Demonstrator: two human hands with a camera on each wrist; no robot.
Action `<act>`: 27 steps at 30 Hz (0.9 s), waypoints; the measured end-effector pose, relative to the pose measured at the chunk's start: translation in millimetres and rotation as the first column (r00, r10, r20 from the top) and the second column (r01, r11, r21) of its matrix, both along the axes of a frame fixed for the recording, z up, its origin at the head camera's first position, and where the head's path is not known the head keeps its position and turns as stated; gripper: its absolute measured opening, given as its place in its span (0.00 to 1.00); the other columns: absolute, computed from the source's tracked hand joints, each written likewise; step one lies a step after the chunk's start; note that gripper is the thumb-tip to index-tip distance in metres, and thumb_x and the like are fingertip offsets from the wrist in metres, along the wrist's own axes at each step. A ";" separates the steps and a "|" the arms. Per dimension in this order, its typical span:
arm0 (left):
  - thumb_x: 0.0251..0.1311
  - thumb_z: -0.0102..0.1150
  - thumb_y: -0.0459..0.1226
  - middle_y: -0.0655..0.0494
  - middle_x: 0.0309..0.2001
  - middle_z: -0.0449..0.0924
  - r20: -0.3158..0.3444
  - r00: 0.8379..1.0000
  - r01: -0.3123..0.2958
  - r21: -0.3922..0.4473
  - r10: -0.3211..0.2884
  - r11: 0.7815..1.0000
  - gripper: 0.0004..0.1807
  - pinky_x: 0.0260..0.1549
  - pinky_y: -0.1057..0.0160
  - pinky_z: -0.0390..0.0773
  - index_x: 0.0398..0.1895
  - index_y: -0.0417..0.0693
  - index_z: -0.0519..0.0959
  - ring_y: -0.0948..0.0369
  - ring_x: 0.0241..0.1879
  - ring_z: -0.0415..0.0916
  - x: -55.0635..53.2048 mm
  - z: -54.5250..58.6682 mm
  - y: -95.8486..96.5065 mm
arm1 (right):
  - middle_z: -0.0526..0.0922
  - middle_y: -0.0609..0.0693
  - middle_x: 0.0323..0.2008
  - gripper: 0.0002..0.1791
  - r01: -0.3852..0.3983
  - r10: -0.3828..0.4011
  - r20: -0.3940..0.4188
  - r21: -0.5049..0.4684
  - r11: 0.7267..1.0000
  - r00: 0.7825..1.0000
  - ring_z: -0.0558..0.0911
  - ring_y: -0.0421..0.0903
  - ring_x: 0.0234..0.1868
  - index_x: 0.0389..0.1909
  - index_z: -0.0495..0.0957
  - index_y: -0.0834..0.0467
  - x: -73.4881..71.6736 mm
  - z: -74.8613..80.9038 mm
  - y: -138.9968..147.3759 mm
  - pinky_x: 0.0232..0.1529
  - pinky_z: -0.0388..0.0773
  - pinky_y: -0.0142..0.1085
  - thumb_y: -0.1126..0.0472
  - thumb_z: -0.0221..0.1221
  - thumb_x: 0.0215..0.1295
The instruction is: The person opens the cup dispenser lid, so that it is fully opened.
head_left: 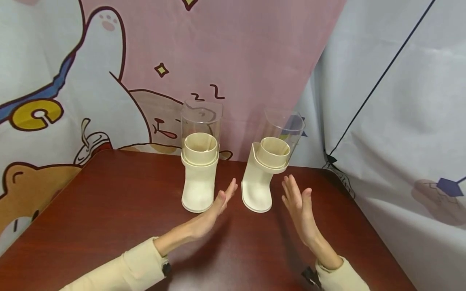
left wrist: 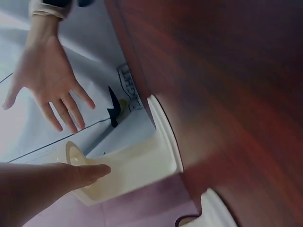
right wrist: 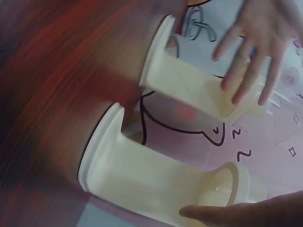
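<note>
Two cream stands, each with a round cup-like holder on top and a clear plastic sleeve rising behind it, stand upright on the table. In the head view, my left hand (head_left: 208, 218) is held up with straight fingers, in front of and between the left stand (head_left: 198, 182) and the right stand (head_left: 256, 188). Facing it, my right hand (head_left: 302, 214) is raised with fingers extended, to the right of the right stand. Neither palm holds anything. The right wrist view shows both stands from the side, with the left hand's fingers (right wrist: 244, 61) spread and overlapping the farther one.
The dark red-brown table (head_left: 120, 202) reaches back to a cartoon-printed curtain (head_left: 247, 48) right behind the stands. A white curtain (head_left: 400, 133) hangs along the right edge of the table. Cream sleeves (head_left: 127, 262) cover both forearms.
</note>
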State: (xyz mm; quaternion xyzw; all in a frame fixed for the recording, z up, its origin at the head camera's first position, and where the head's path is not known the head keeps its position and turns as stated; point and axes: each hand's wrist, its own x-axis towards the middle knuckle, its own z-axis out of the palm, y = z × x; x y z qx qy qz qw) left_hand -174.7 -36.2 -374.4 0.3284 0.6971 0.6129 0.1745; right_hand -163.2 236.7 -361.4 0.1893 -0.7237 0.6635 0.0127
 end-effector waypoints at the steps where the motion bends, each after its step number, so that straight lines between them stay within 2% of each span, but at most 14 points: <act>1: 0.63 0.04 0.73 0.55 0.82 0.28 0.036 0.999 0.000 0.042 -0.001 0.999 0.47 0.75 0.40 0.34 0.80 0.61 0.27 0.54 0.80 0.25 -0.3 0.4 1.4 | 0.30 0.55 0.81 0.47 0.011 -0.011 -0.012 0.003 1.000 1.000 0.30 0.56 0.80 0.80 0.28 0.53 -0.4 -0.1 -0.3 0.79 0.35 0.44 0.28 0.15 0.70; 3: 0.62 0.05 0.73 0.52 0.82 0.31 0.081 0.997 -0.023 0.115 0.014 0.993 0.48 0.76 0.41 0.35 0.80 0.60 0.27 0.53 0.81 0.27 -0.8 1.5 4.4 | 0.30 0.54 0.81 0.46 0.036 -0.035 -0.031 0.011 0.999 0.999 0.30 0.54 0.80 0.80 0.28 0.53 -1.0 -0.2 -1.0 0.78 0.38 0.39 0.28 0.16 0.71; 5: 0.63 0.06 0.73 0.52 0.82 0.32 0.089 0.995 -0.062 0.157 0.049 0.986 0.48 0.76 0.40 0.35 0.80 0.60 0.28 0.53 0.81 0.27 -0.7 2.9 7.4 | 0.30 0.54 0.81 0.46 0.042 -0.042 -0.037 0.001 0.999 0.998 0.30 0.54 0.80 0.80 0.28 0.52 -1.5 0.7 -1.6 0.78 0.38 0.39 0.27 0.17 0.71; 8: 0.64 0.09 0.73 0.55 0.82 0.33 0.045 0.991 -0.133 0.158 0.127 0.978 0.47 0.75 0.40 0.34 0.81 0.62 0.30 0.55 0.80 0.26 -1.2 3.7 12.6 | 0.30 0.52 0.81 0.47 0.048 -0.048 -0.022 -0.018 0.999 0.999 0.30 0.52 0.80 0.80 0.29 0.52 -2.9 2.9 -2.2 0.79 0.36 0.42 0.27 0.18 0.70; 11: 0.65 0.11 0.73 0.56 0.82 0.34 0.034 0.983 -0.185 0.162 0.182 0.969 0.46 0.74 0.37 0.31 0.81 0.63 0.32 0.56 0.80 0.25 -4.5 3.9 19.9 | 0.30 0.52 0.81 0.48 0.045 -0.045 -0.016 -0.037 0.998 0.999 0.30 0.52 0.80 0.80 0.28 0.52 -5.3 4.7 -2.0 0.79 0.35 0.44 0.26 0.19 0.70; 12: 0.65 0.12 0.73 0.57 0.82 0.34 0.038 0.980 -0.198 0.162 0.194 0.967 0.46 0.74 0.37 0.30 0.81 0.64 0.32 0.56 0.80 0.25 -6.3 4.0 22.8 | 0.30 0.52 0.81 0.48 0.047 -0.048 -0.014 -0.039 0.998 0.999 0.30 0.52 0.80 0.80 0.28 0.52 -6.1 5.0 -1.9 0.79 0.36 0.42 0.25 0.19 0.69; 15: 0.65 0.13 0.73 0.57 0.82 0.35 0.055 0.974 -0.225 0.161 0.219 0.961 0.46 0.74 0.37 0.29 0.81 0.64 0.33 0.56 0.80 0.26 -12.6 3.3 31.1 | 0.30 0.52 0.81 0.49 0.049 -0.050 -0.013 -0.047 0.998 0.999 0.30 0.51 0.80 0.80 0.28 0.52 -8.5 5.2 -1.6 0.79 0.35 0.43 0.25 0.20 0.69; 21: 0.65 0.12 0.73 0.57 0.82 0.35 0.091 0.966 -0.255 0.160 0.243 0.954 0.47 0.75 0.40 0.31 0.81 0.61 0.33 0.57 0.80 0.26 -19.1 -2.0 41.3 | 0.29 0.53 0.81 0.50 0.039 -0.039 0.006 -0.046 0.998 0.999 0.29 0.52 0.80 0.80 0.27 0.54 -12.2 3.3 -1.7 0.78 0.29 0.53 0.24 0.20 0.69; 27: 0.70 0.13 0.68 0.57 0.81 0.39 0.096 0.939 -0.344 0.191 0.331 0.920 0.42 0.76 0.43 0.33 0.81 0.62 0.35 0.59 0.80 0.30 -33.2 -2.3 56.0 | 0.29 0.53 0.81 0.52 0.069 -0.069 0.004 -0.076 0.995 0.998 0.29 0.52 0.80 0.80 0.27 0.55 -21.5 2.9 -1.4 0.75 0.25 0.59 0.23 0.22 0.68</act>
